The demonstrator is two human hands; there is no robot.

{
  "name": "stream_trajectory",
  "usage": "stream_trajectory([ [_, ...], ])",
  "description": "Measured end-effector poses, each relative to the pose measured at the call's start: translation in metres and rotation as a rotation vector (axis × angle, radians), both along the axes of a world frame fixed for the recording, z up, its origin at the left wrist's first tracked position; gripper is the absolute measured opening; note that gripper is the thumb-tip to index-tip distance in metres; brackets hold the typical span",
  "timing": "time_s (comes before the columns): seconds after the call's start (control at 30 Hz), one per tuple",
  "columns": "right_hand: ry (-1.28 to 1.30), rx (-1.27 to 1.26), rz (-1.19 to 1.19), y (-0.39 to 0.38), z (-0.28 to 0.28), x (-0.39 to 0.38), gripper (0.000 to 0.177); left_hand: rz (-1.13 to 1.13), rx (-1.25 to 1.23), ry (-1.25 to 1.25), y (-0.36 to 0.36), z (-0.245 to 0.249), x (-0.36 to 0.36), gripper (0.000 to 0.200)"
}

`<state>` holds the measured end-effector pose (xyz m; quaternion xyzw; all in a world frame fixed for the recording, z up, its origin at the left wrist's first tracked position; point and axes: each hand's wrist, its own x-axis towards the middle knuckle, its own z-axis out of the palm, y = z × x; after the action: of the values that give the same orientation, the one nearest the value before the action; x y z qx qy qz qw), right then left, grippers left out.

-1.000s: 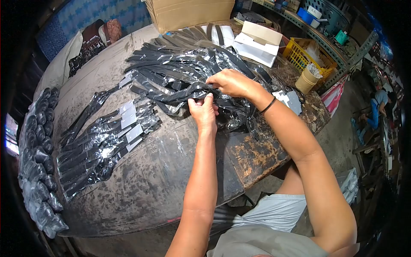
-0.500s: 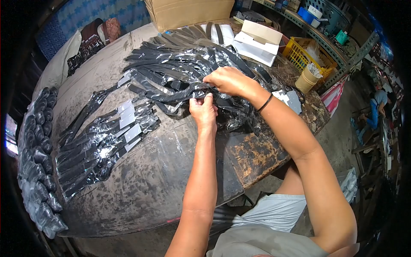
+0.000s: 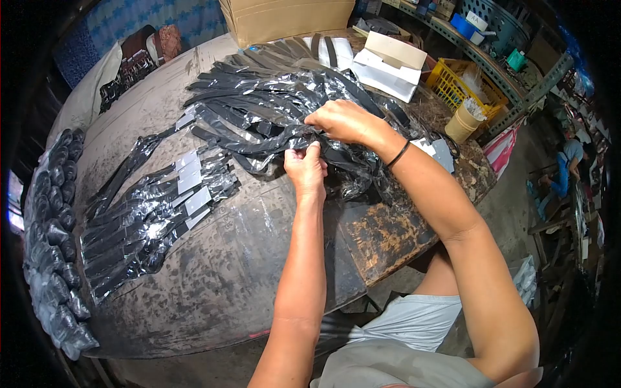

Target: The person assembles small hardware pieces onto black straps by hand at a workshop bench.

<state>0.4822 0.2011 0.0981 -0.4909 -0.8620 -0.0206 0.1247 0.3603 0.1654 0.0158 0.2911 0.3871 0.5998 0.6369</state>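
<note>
A large heap of black strips in clear plastic [image 3: 259, 90] lies across the worn table [image 3: 246, 239]. My left hand [image 3: 306, 167] pinches a black plastic-wrapped strip [image 3: 275, 141] at the heap's near edge. Just above and to the right, my right hand [image 3: 336, 121] is closed on the same wrapped piece, its fingertips partly hidden. Wrapped black bundles with grey cards [image 3: 189, 174] are laid out to the left of my hands. Another wrapped strip [image 3: 139, 155] stretches out beyond them.
Rolled clear-and-black packets [image 3: 58, 239] line the left table edge. A cardboard box [image 3: 284, 19], an open white box [image 3: 391, 64], a yellow basket [image 3: 446, 81] and a cup of sticks [image 3: 462, 123] stand at the back. At far right is another person [image 3: 569, 161].
Both hands keep their hold and have hardly moved. The view has shifted very slightly, and the person at far right has changed posture a little.
</note>
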Motion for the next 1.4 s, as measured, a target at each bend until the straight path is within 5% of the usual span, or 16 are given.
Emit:
stream_trajectory([
  [1.07, -0.016, 0.081, -0.014, -0.03, -0.007, -0.005, 0.011, -0.021, -0.139, -0.179, 0.002, 0.002, -0.003, 0.021],
  [1.4, -0.124, 0.327, 0.03, -0.038, -0.026, -0.007, 0.011, -0.035, -0.166, -0.225, 0.003, 0.002, -0.005, 0.022],
])
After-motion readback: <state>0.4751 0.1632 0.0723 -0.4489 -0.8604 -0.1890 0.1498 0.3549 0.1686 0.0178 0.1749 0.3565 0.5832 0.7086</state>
